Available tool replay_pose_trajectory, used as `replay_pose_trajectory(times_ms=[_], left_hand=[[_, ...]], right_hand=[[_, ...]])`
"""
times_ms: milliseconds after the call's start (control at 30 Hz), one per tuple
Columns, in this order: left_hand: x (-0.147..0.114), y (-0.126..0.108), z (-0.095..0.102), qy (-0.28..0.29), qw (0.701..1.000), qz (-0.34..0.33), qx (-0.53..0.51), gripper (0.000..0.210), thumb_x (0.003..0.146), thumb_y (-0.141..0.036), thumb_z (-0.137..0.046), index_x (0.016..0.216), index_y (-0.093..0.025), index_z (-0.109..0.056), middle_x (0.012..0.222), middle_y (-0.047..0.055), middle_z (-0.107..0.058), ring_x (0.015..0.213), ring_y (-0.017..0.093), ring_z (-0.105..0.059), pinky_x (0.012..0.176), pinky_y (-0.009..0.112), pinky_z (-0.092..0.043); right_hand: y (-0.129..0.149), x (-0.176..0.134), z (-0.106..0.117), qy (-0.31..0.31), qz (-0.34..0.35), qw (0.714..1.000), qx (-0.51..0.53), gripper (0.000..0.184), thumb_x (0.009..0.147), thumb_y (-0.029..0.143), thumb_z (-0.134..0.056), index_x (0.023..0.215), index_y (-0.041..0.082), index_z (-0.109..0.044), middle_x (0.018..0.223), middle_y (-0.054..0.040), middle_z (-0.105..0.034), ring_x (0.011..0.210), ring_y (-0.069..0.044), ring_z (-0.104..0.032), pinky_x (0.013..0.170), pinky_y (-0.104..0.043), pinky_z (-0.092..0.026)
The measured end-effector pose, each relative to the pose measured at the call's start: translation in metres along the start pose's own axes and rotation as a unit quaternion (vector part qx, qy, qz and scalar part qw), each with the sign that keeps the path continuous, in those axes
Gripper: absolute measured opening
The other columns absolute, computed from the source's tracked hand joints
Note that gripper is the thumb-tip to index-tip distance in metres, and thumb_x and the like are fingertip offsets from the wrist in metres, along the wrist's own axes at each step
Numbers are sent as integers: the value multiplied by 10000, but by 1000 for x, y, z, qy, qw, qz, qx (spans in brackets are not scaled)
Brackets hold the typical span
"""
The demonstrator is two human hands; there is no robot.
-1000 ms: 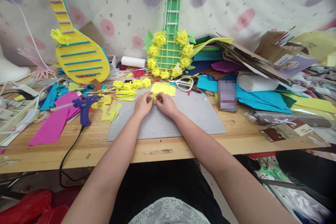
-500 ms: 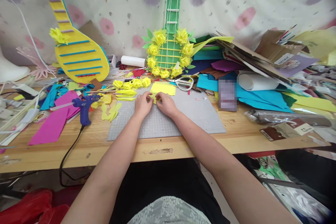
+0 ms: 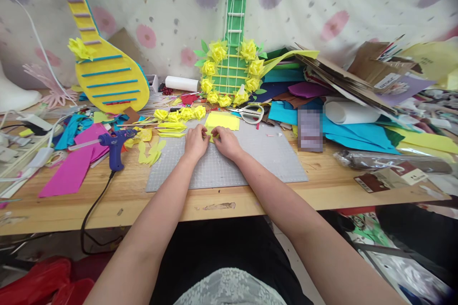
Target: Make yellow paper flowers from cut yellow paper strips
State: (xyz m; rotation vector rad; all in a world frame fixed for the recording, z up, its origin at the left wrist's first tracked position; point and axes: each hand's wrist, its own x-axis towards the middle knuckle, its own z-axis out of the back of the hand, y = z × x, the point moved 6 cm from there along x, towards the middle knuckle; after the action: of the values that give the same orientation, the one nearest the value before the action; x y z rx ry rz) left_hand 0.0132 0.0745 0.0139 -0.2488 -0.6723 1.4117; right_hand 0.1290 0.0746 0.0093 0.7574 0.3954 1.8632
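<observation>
Fingers curled, my left hand (image 3: 196, 143) grips the left side of a small piece of yellow paper (image 3: 210, 132) over the grey cutting mat (image 3: 246, 162). My right hand (image 3: 226, 143) pinches the same piece from the right, and the fingers hide most of it. Just behind my hands lies a flat yellow sheet (image 3: 227, 121). Folded yellow strips (image 3: 171, 128) sit left of the left hand, with a row of yellow paper flowers (image 3: 179, 114) behind them. White-handled scissors (image 3: 252, 114) rest at the mat's back edge.
A blue glue gun (image 3: 116, 147) stands at left beside magenta sheets (image 3: 67, 171). Against the wall lean a yellow lute-shaped cutout (image 3: 110, 76) and a green one (image 3: 234, 33) ringed with yellow flowers. Blue sheets (image 3: 358, 134) and cardboard (image 3: 343, 83) pile up at right.
My left hand has shifted very slightly at the yellow paper. Otherwise the hands and the things on the table look the same.
</observation>
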Motion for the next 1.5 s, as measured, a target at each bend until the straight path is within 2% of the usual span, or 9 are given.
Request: replay_pose_trajectory(times_ms=[167, 333, 500, 700, 967, 1133, 1333, 1500], left_hand=[[-1, -2, 0, 2, 999, -23, 38, 66, 744, -233, -547, 798, -199, -562, 853, 56, -594, 905, 225, -483, 804, 365, -370], [-1, -2, 0, -5, 996, -30, 80, 117, 758, -299, -542, 749, -194, -595, 858, 84, -568, 940, 248, -457, 825, 384, -368], [-5, -4, 2, -11, 995, -37, 88, 159, 783, -310, -497, 762, -197, -608, 876, 93, -566, 949, 260, -446, 831, 392, -369], [-10, -4, 4, -3, 996, -32, 82, 150, 723, -339, -572, 797, -213, -605, 921, 94, -549, 983, 282, -432, 847, 407, -363], [-13, -4, 4, -4, 995, -21, 96, 134, 712, -295, -572, 820, -222, -602, 933, 85, -545, 988, 276, -431, 847, 395, -364], [-15, -7, 5, -8, 995, -21, 101, 195, 710, -360, -578, 840, -215, -594, 946, 87, -536, 989, 276, -427, 852, 394, -359], [-13, -5, 5, -2, 996, -24, 88, 83, 728, -273, -550, 779, -221, -591, 917, 44, -580, 960, 236, -446, 851, 352, -365], [-11, -3, 4, 8, 998, -27, 56, 76, 722, -250, -551, 766, -225, -607, 900, 31, -602, 932, 220, -462, 848, 346, -369]], right_hand=[[-3, 1, -1, 6, -3, 1000, 10, 228, 709, 89, -452, 896, 190, -533, 895, -34, -620, 846, -174, -498, 789, -315, -391], [-6, 1, -1, 15, -7, 999, 27, 250, 691, 72, -446, 893, 188, -536, 887, -34, -619, 848, -168, -502, 785, -312, -394], [-6, 2, 1, 18, -12, 999, 33, 263, 681, 66, -435, 888, 190, -539, 881, -29, -622, 825, -162, -504, 778, -311, -395], [-8, 3, -1, 23, -16, 998, 51, 270, 677, 64, -422, 885, 186, -542, 884, -24, -624, 782, -147, -507, 764, -302, -403], [-9, 3, -1, 23, -14, 998, 57, 291, 656, 50, -422, 883, 181, -550, 886, -26, -624, 787, -147, -508, 765, -298, -403], [-9, 3, -2, 22, -15, 998, 56, 285, 662, 55, -423, 881, 183, -552, 879, -23, -623, 785, -145, -504, 765, -297, -402], [-9, 3, -2, 19, -12, 999, 47, 294, 657, 44, -420, 885, 177, -547, 893, -27, -623, 797, -150, -504, 764, -298, -402], [-8, 3, -1, 18, -11, 999, 44, 265, 678, 61, -436, 887, 181, -546, 885, -22, -624, 796, -145, -511, 769, -292, -401]])
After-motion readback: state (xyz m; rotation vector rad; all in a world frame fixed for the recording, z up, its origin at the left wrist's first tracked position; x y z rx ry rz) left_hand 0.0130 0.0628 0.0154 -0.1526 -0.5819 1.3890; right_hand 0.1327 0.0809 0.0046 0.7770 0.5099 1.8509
